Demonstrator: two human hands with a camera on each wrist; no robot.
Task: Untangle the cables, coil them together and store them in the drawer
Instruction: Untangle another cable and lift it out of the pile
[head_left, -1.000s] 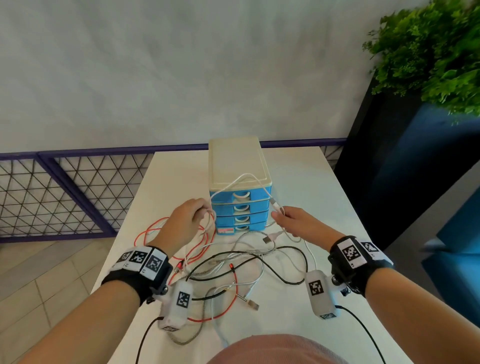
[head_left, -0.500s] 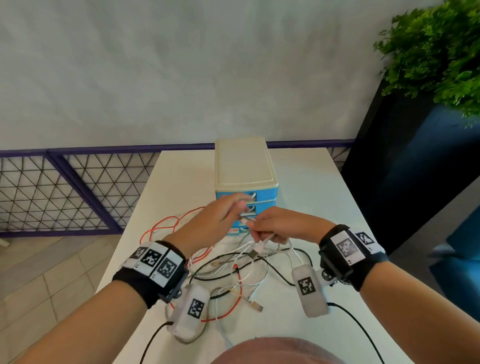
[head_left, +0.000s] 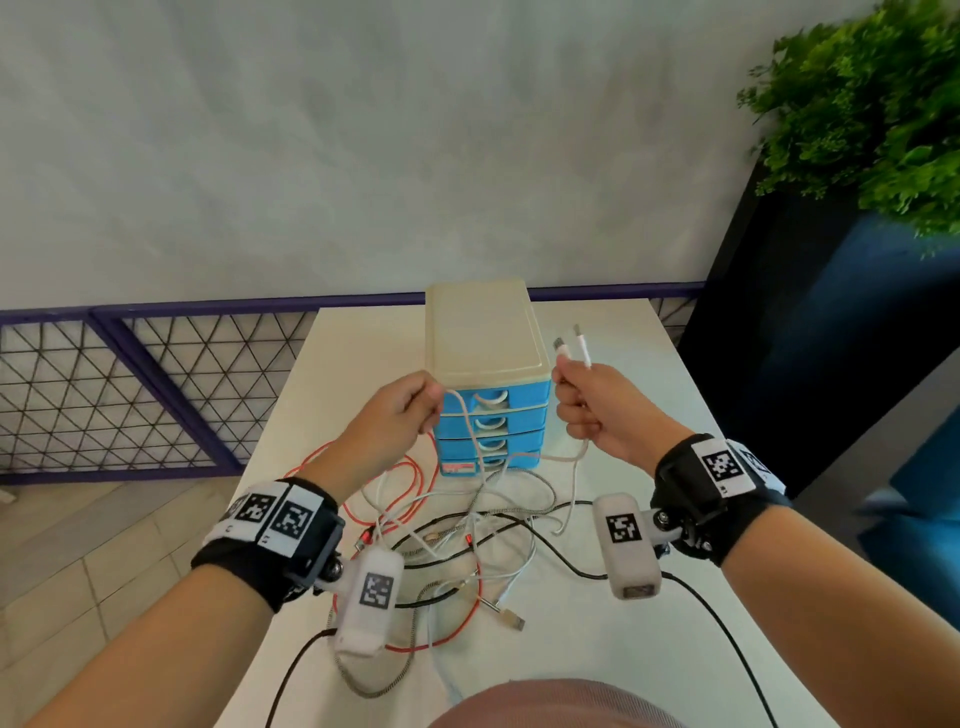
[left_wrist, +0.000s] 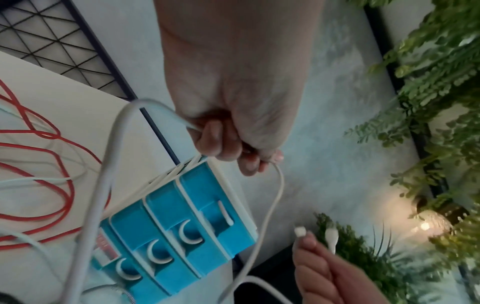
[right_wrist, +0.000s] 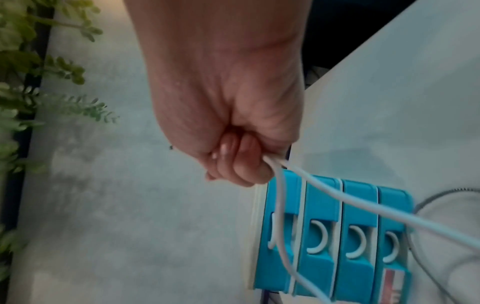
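My right hand (head_left: 566, 400) grips a white cable (head_left: 574, 467) in a fist, and its two plug ends (head_left: 571, 345) stick up above the fingers. My left hand (head_left: 431, 405) pinches the same cable's loop further along, level with the top of the drawer unit (head_left: 493, 421). That unit has blue drawers, all shut, and a cream lid. In the left wrist view the white cable (left_wrist: 275, 197) runs from my left hand (left_wrist: 233, 148) down towards the right hand (left_wrist: 324, 267). Below, a red cable (head_left: 415, 483), a black cable (head_left: 524, 530) and a braided grey cable (head_left: 363, 686) lie tangled.
The white table (head_left: 613, 332) ends at a purple mesh railing (head_left: 156, 364) on the left. A dark planter with green foliage (head_left: 872, 104) stands to the right. A loose USB plug (head_left: 511, 621) lies at the tangle's near side.
Both hands have risen from the tangle and moved apart. The right hand now holds the two plug ends upright, and the left hand has drawn the white cable's loop leftward.
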